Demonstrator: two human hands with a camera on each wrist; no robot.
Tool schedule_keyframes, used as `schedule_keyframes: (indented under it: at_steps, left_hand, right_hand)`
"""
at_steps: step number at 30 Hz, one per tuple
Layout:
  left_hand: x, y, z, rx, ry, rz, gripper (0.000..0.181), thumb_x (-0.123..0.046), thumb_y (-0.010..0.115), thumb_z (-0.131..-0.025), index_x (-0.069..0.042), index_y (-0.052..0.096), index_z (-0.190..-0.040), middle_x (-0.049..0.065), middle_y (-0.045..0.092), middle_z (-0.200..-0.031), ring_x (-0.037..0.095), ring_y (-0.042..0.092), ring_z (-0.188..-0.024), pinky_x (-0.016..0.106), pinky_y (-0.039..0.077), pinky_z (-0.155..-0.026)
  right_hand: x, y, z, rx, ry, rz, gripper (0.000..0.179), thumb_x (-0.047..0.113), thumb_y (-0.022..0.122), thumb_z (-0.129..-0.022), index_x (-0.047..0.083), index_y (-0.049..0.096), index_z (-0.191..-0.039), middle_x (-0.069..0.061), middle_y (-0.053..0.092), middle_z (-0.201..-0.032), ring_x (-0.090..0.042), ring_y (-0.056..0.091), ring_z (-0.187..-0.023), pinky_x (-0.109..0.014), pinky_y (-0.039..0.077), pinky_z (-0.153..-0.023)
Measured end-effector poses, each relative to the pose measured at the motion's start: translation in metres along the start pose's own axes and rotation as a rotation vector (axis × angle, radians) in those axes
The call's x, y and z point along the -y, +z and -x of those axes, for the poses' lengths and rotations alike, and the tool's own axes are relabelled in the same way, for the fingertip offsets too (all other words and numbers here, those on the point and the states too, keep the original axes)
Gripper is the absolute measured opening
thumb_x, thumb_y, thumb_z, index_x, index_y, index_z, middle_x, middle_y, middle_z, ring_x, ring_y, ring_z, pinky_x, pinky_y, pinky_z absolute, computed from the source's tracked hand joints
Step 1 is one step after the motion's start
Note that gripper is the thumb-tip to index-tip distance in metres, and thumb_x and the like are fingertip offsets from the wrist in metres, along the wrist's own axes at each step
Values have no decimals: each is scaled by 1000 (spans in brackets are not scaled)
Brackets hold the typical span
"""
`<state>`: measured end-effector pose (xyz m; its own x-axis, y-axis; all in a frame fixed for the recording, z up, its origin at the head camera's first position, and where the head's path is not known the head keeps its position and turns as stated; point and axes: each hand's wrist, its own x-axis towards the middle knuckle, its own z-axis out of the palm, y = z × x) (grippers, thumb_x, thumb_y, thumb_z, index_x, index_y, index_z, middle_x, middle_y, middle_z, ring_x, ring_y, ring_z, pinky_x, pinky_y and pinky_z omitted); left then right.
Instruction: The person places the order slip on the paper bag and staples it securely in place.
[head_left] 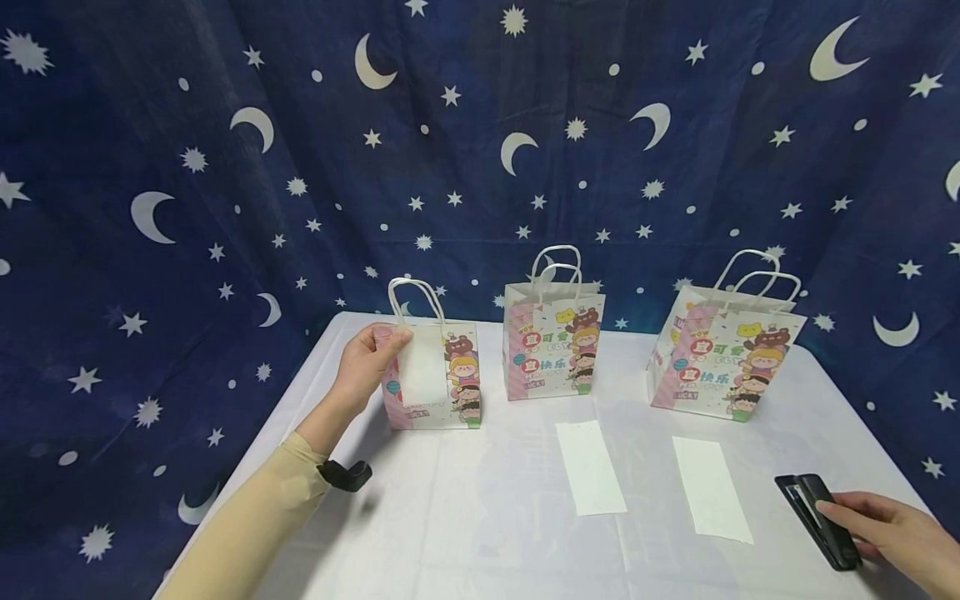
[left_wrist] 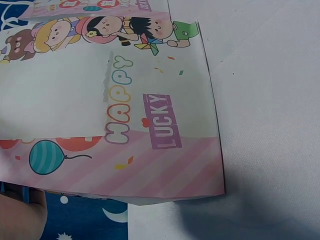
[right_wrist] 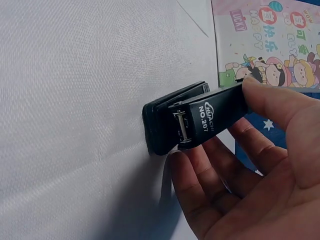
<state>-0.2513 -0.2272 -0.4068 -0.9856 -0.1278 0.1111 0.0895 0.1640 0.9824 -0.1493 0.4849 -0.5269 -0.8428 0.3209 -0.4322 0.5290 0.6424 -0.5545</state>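
Note:
At the left of the table, my left hand pinches the top left edge of a printed paper gift bag together with a blank white paper strip lying against its front. The left wrist view shows the strip covering part of the bag's print, with a hand's edge at the lower left. At the table's right side my right hand grips a black stapler, thumb on its upper arm and fingers beneath. The stapler is down at the white tablecloth, tilted.
Two more matching gift bags stand upright with handles up, a middle bag and a right bag. Before them lie two white paper strips, one nearer the middle and another to its right. A dark star-patterned curtain hangs behind.

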Motion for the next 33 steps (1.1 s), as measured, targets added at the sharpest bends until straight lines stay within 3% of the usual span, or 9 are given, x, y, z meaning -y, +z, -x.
schedule_keyframes:
  at_steps: [4, 12, 18, 28, 33]
  left_hand:
    - [0, 0, 0, -1, 12, 4, 45, -42, 75, -94, -3, 64, -112, 6, 71, -104, 17, 65, -92, 26, 56, -75]
    - [-1, 1, 0, -4, 15, 7, 43, -42, 75, -94, -4, 64, -111, 5, 71, -103, 17, 64, -92, 26, 55, -75]
    - [-1, 1, 0, -3, 3, 3, 46, -43, 76, -93, -3, 64, -113, 6, 71, -104, 17, 65, -91, 26, 56, -75]
    - [0, 1, 0, -8, 16, 17, 42, -40, 76, -94, -4, 64, -111, 4, 71, -103, 17, 65, -91, 26, 55, -75]
    - [-1, 1, 0, -9, 18, 21, 40, -39, 76, -94, -4, 64, -111, 3, 71, -102, 16, 65, -90, 26, 55, -75]
  right_hand:
    - [0, 3, -4, -9, 21, -7, 108, 68, 72, -82, -17, 37, -140, -38, 50, -123, -40, 54, -101, -42, 54, -72]
    - [12, 4, 4, 67, 9, 29, 124, 75, 73, -75, -18, 29, -143, -39, 48, -118, -38, 52, -97, -40, 50, -72]
    - [30, 1, 18, 134, 16, 66, 121, 73, 72, -79, -22, 29, -140, -45, 44, -121, -43, 51, -100, -48, 52, -78]
    - [41, -1, 30, 190, 33, 55, 127, 75, 72, -78, -24, 24, -141, -48, 33, -128, -53, 47, -109, -58, 50, -87]
    - [41, 2, 29, 165, 36, 78, 129, 78, 72, -74, -22, 27, -141, -49, 32, -129, -59, 43, -115, -66, 46, -91]
